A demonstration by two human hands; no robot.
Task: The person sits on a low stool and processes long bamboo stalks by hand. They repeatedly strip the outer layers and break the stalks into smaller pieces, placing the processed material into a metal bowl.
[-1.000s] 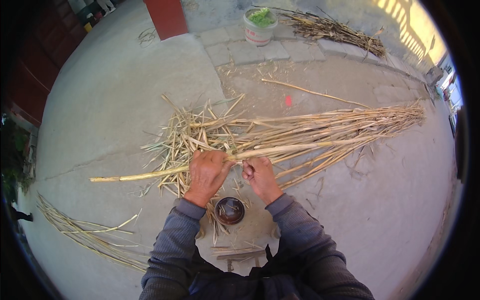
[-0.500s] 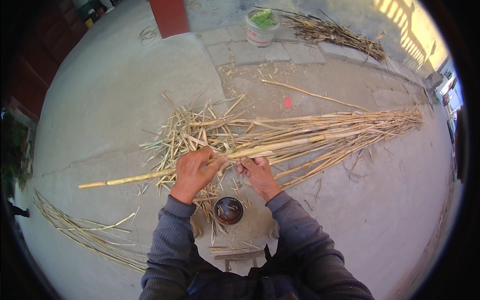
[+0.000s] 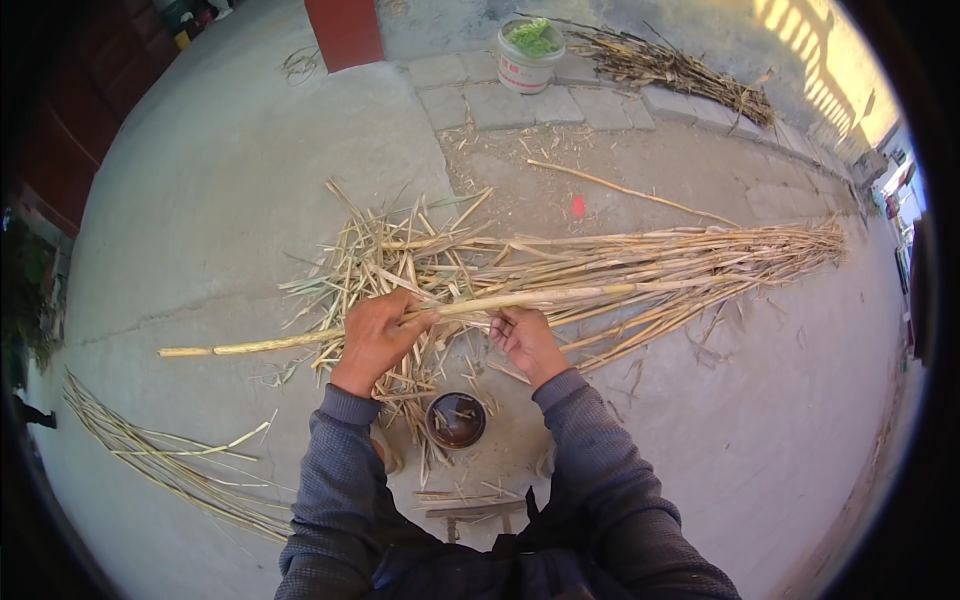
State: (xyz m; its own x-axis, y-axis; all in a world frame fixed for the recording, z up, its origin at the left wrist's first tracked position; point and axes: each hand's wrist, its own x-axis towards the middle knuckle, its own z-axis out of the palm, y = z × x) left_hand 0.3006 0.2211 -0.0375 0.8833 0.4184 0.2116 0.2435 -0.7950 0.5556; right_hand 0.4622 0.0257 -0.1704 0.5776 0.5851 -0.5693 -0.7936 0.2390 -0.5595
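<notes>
A long pale dry stalk [image 3: 265, 343] crosses in front of me, its cut end out to the left. My left hand [image 3: 382, 338] is closed around it, thumb along the top. Just right of that grip, my right hand [image 3: 527, 342] is at the stalk's lower edge, fingers curled in a pinch; what lies between them is hidden. Under and beyond both hands spreads a pile of dry stalks [image 3: 690, 250], fanning toward the right. Broken leaf sheaths and scraps [image 3: 365, 255] lie heaped at its left end.
A dark round bowl [image 3: 455, 420] with liquid stands close before me. Thin stalks [image 3: 170, 470] lie at lower left. A single stalk [image 3: 630, 190], a white bucket with green stuff [image 3: 528, 72] and a brown bundle [image 3: 680, 70] are farther off, near a red pillar [image 3: 343, 35].
My right hand has shifted a little to the right along the stalk. My left hand keeps its grip and has moved slightly left.
</notes>
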